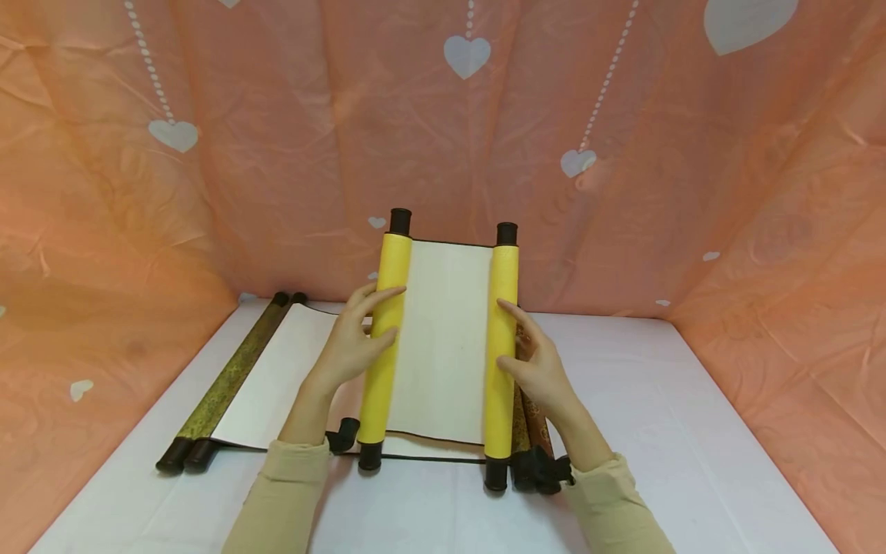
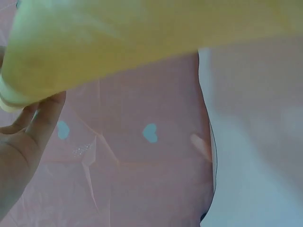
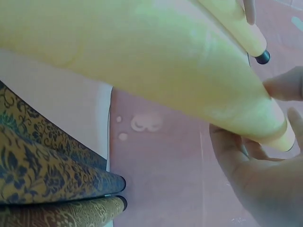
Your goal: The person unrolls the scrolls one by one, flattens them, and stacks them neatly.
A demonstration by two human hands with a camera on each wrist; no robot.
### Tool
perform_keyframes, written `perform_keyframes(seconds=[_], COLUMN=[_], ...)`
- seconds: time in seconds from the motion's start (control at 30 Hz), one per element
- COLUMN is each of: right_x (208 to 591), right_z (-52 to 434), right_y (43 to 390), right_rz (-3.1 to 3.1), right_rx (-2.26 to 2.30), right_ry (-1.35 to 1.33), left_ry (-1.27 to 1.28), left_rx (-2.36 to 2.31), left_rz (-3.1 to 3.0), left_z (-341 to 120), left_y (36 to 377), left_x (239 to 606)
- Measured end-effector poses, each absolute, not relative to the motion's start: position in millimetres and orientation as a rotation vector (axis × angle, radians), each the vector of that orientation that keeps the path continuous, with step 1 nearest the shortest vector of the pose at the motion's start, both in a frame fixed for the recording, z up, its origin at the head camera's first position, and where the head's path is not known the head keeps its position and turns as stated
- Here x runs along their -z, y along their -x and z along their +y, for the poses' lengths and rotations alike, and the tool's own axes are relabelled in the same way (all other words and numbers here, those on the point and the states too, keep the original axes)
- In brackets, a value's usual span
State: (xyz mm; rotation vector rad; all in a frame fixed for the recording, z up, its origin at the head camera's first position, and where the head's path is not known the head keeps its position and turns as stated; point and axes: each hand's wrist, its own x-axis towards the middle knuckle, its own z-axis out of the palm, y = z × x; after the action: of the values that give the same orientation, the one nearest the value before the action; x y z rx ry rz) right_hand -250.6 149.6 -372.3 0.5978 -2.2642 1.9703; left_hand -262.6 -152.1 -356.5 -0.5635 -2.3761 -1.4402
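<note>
A hand scroll with yellow rolls and white paper point(image 1: 446, 338) stands partly unrolled, raised and tilted before me in the head view. My left hand point(image 1: 351, 338) grips its left yellow roll point(image 1: 385, 308), thumb and fingers curled round the side. The right yellow roll point(image 1: 503, 323) is held by my right hand point(image 1: 540, 365) in the same way. Black knobs cap the rolls. In the left wrist view, fingers point(image 2: 47, 113) show under the yellow roll point(image 2: 94, 42). The right wrist view has my right hand point(image 3: 251, 175) around the other yellow roll point(image 3: 142, 61).
Behind and below lies a larger open scroll, its white sheet point(image 1: 270, 369) flat on the white table point(image 1: 644, 423). A green-gold patterned roll point(image 1: 228, 385) edges it at left. A brown patterned roll point(image 1: 537, 427) lies at right. Pink cloth point(image 1: 429, 154) with hearts surrounds the table.
</note>
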Motion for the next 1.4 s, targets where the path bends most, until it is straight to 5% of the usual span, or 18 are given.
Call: perform_keyframes(seconds=[1.4], right_x=[367], right_z=[163], right_y=[253], right_rz=[-2.268], right_rx=[-1.966], right_ry=[-0.530], left_ry=[0.511], left_rx=[1.408], left_rz=[-2.388], left_z=[-173], left_y=[260], left_x=[350])
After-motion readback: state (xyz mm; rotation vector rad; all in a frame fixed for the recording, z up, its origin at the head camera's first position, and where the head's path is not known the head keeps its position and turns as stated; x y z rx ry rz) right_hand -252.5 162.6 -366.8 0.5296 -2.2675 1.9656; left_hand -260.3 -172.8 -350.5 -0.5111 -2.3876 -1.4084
